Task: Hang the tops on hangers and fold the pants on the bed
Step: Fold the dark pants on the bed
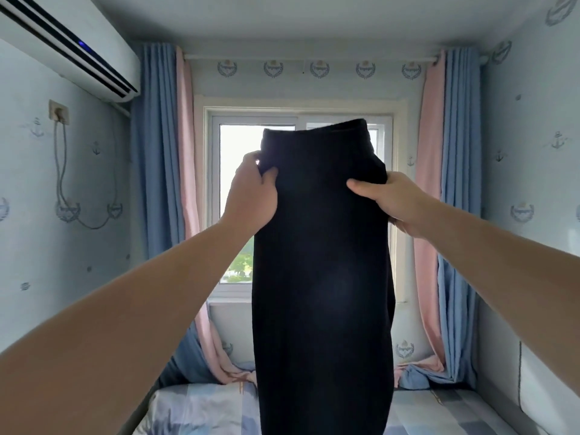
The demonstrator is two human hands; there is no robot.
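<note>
A pair of black pants (323, 277) hangs in the air in front of the window, waistband up, legs dropping past the bottom of the view. My left hand (254, 193) grips the left edge just below the waistband. My right hand (389, 199) grips the right edge at about the same height, thumb pressed on the front of the cloth. Both arms are stretched forward and raised. Below lies the bed (194, 409) with a blue and white patchwork sheet. No tops or hangers are in view.
A window (238, 189) sits straight ahead, flanked by pink and blue curtains (163, 199) whose ends pool on the bed's far end. An air conditioner (62, 45) is mounted high on the left wall. Walls stand close on both sides.
</note>
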